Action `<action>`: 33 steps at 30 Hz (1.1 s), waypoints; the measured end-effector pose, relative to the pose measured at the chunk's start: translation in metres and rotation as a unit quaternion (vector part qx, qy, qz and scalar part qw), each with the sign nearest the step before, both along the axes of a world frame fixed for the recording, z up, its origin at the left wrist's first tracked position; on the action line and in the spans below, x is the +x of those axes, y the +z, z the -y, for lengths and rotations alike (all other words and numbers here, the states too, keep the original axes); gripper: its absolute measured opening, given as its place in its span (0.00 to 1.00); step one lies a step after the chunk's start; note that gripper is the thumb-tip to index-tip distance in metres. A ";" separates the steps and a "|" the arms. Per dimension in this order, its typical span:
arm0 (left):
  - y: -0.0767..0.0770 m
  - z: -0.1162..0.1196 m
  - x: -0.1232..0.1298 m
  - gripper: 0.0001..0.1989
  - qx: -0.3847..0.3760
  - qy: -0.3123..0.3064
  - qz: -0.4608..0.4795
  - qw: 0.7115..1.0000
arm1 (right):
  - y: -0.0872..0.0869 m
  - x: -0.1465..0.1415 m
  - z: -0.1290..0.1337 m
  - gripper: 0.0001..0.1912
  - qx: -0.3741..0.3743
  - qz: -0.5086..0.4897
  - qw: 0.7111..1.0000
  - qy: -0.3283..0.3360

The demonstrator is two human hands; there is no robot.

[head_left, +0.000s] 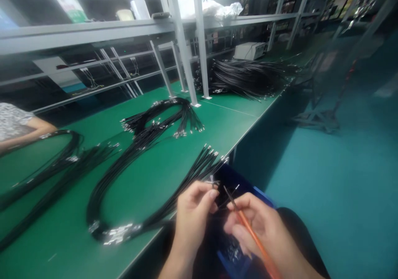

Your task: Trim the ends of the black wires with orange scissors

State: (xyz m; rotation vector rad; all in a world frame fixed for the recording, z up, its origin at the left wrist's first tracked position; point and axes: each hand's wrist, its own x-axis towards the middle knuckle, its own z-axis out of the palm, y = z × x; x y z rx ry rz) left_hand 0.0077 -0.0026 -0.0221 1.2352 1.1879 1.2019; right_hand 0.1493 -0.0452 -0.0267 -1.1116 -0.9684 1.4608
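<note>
My left hand is closed in a pinch at the table's front edge, gripping the end of a black cable with a small silvery tip. My right hand is wrapped round a slim orange-handled tool. Its thin dark shaft points up toward the left hand, a short gap away from the cable end; blur hides what kind of tool it is. Just behind the left hand, a bundle of black cables with metal ends curves over the green table.
Below my hands sits a blue bin with small shiny pieces inside. More black cables lie at the far end beside a pale box. Shelf posts rise from the table. At the left, another person's arm reaches over cables.
</note>
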 end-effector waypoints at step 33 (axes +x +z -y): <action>-0.010 -0.002 0.008 0.03 0.010 -0.048 -0.052 0.997 | -0.008 -0.001 -0.013 0.13 -0.138 -0.045 0.987 0.073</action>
